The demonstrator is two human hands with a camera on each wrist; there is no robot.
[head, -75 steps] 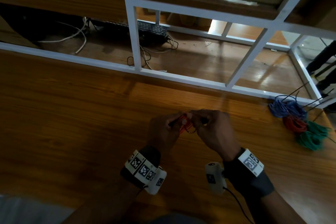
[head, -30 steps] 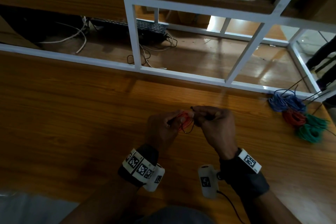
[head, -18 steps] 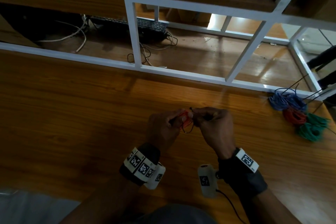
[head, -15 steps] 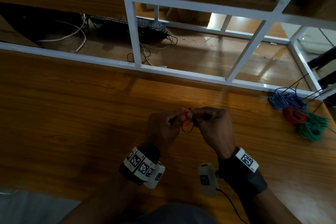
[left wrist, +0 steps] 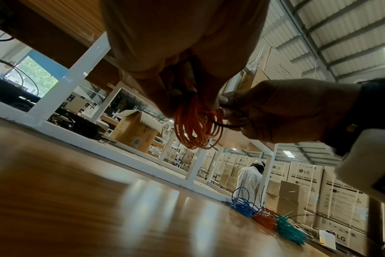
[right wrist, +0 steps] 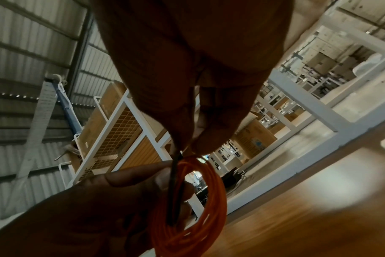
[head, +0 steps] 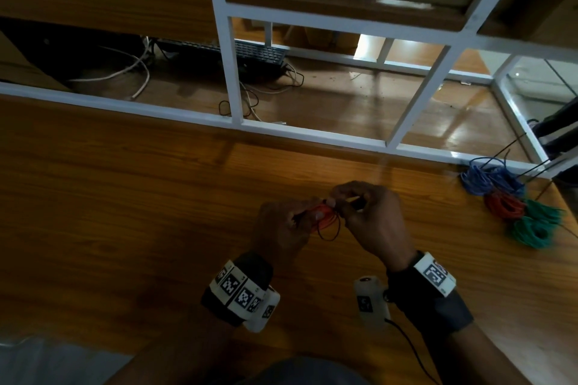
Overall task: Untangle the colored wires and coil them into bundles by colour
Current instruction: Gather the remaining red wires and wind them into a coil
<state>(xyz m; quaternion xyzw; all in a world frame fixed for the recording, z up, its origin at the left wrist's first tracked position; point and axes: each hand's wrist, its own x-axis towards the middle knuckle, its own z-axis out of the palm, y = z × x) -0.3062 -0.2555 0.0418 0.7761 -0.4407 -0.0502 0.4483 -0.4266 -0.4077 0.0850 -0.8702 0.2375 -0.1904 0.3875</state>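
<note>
Orange wire coil (head: 322, 218) hangs between the two hands above the wooden table (head: 131, 206), raised clear of its surface. The left hand (head: 283, 228) has its fingers curled round the top of the coil, so the loops dangle below them, as the left wrist view shows (left wrist: 197, 128). The right hand (head: 370, 219) pinches a thin black tie (right wrist: 176, 187) between thumb and fingertips, right against the coil; the tie runs across the orange loops, and a dark loop of it sags beneath the hands (head: 328, 233). Whether the tie is wound fully round the coil cannot be told. Both wrists carry white camera units with black-and-white markers.

Further right, near the table's far corner, three finished bundles lie close together: a blue bundle (head: 488, 180) nearest the white frame (head: 312, 134), a red bundle (head: 503, 206) just beside it, and a green bundle (head: 531, 226) touching the red one. Thin dark wires (head: 528, 167) stick out past the blue bundle. Beyond the frame, a black keyboard (head: 250, 55) and pale cables (head: 125, 72) lie on a lower surface.
</note>
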